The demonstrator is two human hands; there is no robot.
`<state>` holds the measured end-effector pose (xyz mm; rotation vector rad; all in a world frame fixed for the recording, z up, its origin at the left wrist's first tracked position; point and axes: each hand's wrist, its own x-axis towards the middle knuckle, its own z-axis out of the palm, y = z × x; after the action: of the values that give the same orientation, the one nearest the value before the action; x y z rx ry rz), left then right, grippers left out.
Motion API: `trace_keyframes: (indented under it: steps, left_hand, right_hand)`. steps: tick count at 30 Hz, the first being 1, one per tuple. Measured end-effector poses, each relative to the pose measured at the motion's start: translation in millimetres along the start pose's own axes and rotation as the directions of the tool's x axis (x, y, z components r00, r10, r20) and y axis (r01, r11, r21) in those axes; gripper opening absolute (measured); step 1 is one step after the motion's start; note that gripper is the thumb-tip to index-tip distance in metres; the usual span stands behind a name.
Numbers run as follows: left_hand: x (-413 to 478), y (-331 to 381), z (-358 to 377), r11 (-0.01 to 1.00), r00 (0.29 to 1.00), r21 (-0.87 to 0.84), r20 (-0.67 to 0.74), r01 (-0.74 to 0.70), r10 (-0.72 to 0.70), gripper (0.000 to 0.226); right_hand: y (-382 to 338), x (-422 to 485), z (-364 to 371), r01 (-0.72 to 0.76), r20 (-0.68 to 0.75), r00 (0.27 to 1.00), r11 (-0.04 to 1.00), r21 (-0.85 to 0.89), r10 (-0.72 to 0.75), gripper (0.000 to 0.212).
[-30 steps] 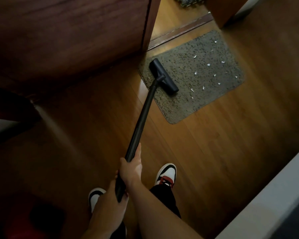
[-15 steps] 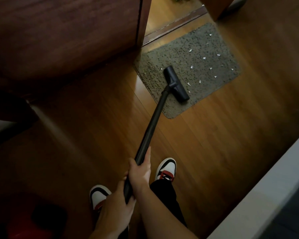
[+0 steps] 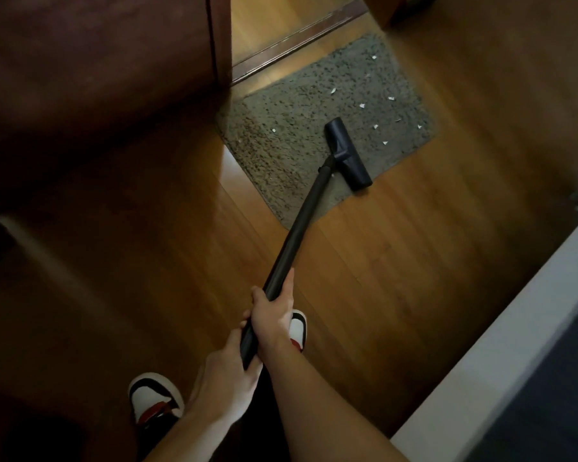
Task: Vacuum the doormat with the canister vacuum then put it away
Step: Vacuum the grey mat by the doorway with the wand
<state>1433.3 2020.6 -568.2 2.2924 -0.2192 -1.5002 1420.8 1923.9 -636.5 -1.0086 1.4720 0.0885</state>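
Both hands grasp the black wand (image 3: 294, 238): right hand (image 3: 274, 315) higher, left hand (image 3: 226, 383) at its end. Floor head (image 3: 347, 153) rests on doormat (image 3: 281, 135) at upper centre, paper scraps (image 3: 361, 105) beyond it.

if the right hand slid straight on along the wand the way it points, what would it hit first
Probably the floor head on the doormat; the wand ahead of the right hand looks bare.

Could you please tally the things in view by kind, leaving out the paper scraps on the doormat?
Hands: 2, left hand and right hand
Shoes: 2
Doormat: 1
Vacuum: 1
Total: 6
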Motion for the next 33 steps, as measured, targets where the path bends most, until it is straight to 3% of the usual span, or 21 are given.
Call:
trace_keyframes:
  steps: [8, 16, 23, 33]
  left_hand:
    - [26.2, 48.7, 23.5, 1.0, 1.0, 0.01, -0.013, -0.021, 0.021, 0.06]
    - [34.8, 54.5, 25.2, 0.999, 1.0, 0.028, -0.013, -0.027, 0.028, 0.06]
    - [15.3, 15.6, 16.5, 1.0, 1.0, -0.002, 0.003, -0.011, 0.011, 0.065]
    - [-18.4, -73.2, -31.6, 0.998, 0.999, -0.055, 0.048, 0.022, -0.02, 0.051]
  right_hand:
    - [-33.4, 36.8, -41.2, -0.015, -0.041, 0.999, 0.999, 0.028, 0.016, 0.087]
    - [-42.1, 41.4, -44.7, -0.014, -0.043, 0.999, 1.0, 0.012, 0.014, 0.087]
    - [-21.0, 10.7, -22.8, -0.026, -0.036, 0.999, 0.997, -0.071, 0.023, 0.087]
    - [20.4, -55.5, 51.7, -0.074, 0.022, 0.997, 0.996, -0.043, 0.075, 0.088]
